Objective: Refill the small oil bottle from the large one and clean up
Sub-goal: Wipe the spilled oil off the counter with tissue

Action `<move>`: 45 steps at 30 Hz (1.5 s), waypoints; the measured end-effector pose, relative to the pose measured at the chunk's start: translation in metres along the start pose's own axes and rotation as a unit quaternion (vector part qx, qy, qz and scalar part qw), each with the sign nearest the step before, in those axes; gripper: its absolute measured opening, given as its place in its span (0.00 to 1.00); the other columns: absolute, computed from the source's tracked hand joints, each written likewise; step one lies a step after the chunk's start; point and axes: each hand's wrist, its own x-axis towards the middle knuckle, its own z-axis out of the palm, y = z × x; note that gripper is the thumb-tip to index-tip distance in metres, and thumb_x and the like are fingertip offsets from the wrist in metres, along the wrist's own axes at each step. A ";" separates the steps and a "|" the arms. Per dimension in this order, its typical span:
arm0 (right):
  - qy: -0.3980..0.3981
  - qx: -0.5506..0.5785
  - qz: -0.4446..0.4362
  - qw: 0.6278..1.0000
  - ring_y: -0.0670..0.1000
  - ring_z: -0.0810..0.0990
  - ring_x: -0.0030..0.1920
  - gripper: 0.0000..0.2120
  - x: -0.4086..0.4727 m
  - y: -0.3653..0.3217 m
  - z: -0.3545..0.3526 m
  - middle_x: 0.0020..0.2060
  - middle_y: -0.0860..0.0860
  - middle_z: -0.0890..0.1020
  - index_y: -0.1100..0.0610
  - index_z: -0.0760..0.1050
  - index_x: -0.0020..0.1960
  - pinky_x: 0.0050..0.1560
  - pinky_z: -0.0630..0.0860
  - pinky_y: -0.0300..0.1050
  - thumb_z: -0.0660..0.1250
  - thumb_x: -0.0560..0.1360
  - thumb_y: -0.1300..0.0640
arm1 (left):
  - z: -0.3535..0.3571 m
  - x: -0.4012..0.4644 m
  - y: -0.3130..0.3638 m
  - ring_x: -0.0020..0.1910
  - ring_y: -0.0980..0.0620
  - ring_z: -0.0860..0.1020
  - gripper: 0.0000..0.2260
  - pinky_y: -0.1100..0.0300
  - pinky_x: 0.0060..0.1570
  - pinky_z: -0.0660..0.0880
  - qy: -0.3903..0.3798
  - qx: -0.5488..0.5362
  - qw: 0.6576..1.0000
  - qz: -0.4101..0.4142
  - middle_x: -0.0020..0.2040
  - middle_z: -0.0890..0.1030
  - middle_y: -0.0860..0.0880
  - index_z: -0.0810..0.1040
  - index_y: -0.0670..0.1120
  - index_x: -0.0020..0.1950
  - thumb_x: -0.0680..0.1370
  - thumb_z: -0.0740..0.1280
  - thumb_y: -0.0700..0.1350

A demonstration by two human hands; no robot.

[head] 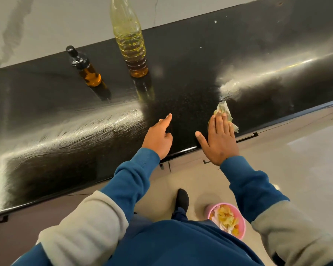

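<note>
A small amber oil bottle [86, 69] with a black cap stands on the black countertop [181, 93], at the back left. To its right stands a large clear plastic bottle [130, 41], partly full of yellow oil. My right hand [218, 139] lies flat with straight fingers, pressing an oil-stained paper tissue [224, 112] onto the counter near its front edge. My left hand [159, 138] rests on the counter beside it, index finger stretched out, holding nothing.
Oily smears streak the counter left of my hands and to the far right. On the floor below stands a pink bin [228, 220] holding crumpled stained tissues. Cabinet fronts with dark handles [247, 137] run under the counter edge. A pale wall [65, 22] backs the counter.
</note>
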 end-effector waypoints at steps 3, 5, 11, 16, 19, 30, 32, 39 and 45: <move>0.001 -0.021 -0.020 1.000 0.59 0.40 0.80 0.42 -0.014 -0.030 0.008 0.80 0.60 0.45 0.62 0.42 0.80 0.78 0.41 0.56 0.38 0.79 0.32 | -0.014 -0.012 -0.017 0.78 0.43 0.64 0.30 0.56 0.75 0.65 0.007 -0.003 1.000 -0.008 0.81 0.60 0.43 0.58 0.54 0.82 0.83 0.59 0.34; -0.008 -0.025 -0.033 0.999 0.58 0.39 0.80 0.42 -0.022 -0.053 0.013 0.80 0.60 0.43 0.62 0.41 0.80 0.78 0.39 0.55 0.39 0.79 0.31 | -0.024 -0.021 -0.030 0.79 0.44 0.62 0.31 0.56 0.76 0.64 0.008 -0.011 1.000 -0.016 0.81 0.61 0.44 0.57 0.54 0.82 0.82 0.59 0.34; -0.016 -0.025 -0.074 0.997 0.58 0.38 0.80 0.44 -0.034 -0.124 0.029 0.80 0.60 0.44 0.62 0.42 0.81 0.78 0.39 0.56 0.38 0.78 0.30 | -0.058 -0.051 -0.075 0.79 0.45 0.63 0.31 0.59 0.75 0.62 0.043 -0.026 0.998 -0.027 0.81 0.62 0.43 0.60 0.53 0.82 0.81 0.60 0.33; -0.035 -0.025 -0.115 0.992 0.58 0.35 0.79 0.45 -0.044 -0.189 0.038 0.80 0.60 0.41 0.62 0.39 0.80 0.78 0.36 0.55 0.35 0.77 0.29 | -0.082 -0.069 -0.102 0.79 0.44 0.63 0.30 0.59 0.74 0.65 0.065 -0.053 0.996 -0.031 0.81 0.61 0.44 0.60 0.54 0.82 0.82 0.59 0.33; -0.041 -0.028 -0.141 0.989 0.59 0.35 0.79 0.46 -0.047 -0.223 0.044 0.80 0.61 0.40 0.62 0.39 0.80 0.77 0.35 0.56 0.31 0.75 0.29 | -0.098 -0.079 -0.120 0.81 0.50 0.58 0.30 0.62 0.75 0.60 0.088 -0.059 0.994 -0.034 0.82 0.61 0.46 0.60 0.53 0.82 0.82 0.59 0.33; -0.062 -0.046 -0.229 0.970 0.62 0.35 0.79 0.49 -0.065 -0.342 0.068 0.79 0.63 0.37 0.65 0.38 0.80 0.78 0.38 0.59 0.29 0.71 0.30 | -0.158 -0.132 -0.202 0.80 0.46 0.61 0.30 0.49 0.77 0.64 0.151 -0.051 0.984 -0.077 0.81 0.62 0.44 0.60 0.52 0.82 0.81 0.60 0.34; -0.064 -0.041 -0.244 0.967 0.62 0.34 0.79 0.49 -0.069 -0.364 0.073 0.78 0.63 0.37 0.65 0.37 0.79 0.78 0.39 0.59 0.29 0.71 0.30 | -0.167 -0.141 -0.217 0.80 0.46 0.61 0.30 0.50 0.78 0.62 0.160 -0.049 0.982 -0.085 0.81 0.62 0.44 0.60 0.52 0.82 0.81 0.59 0.33; -0.087 -0.036 -0.307 0.947 0.62 0.33 0.78 0.49 -0.078 -0.442 0.090 0.78 0.63 0.36 0.65 0.37 0.79 0.78 0.38 0.60 0.29 0.67 0.35 | -0.197 -0.169 -0.264 0.81 0.48 0.58 0.31 0.51 0.79 0.59 0.219 -0.068 0.965 -0.125 0.81 0.62 0.45 0.60 0.51 0.82 0.81 0.59 0.32; -0.100 -0.064 -0.384 0.915 0.62 0.32 0.78 0.40 -0.089 -0.509 0.103 0.78 0.63 0.35 0.65 0.35 0.79 0.78 0.36 0.59 0.45 0.79 0.41 | -0.221 -0.206 -0.312 0.81 0.49 0.60 0.30 0.51 0.79 0.60 0.283 -0.090 0.939 -0.175 0.80 0.65 0.45 0.62 0.49 0.81 0.80 0.61 0.32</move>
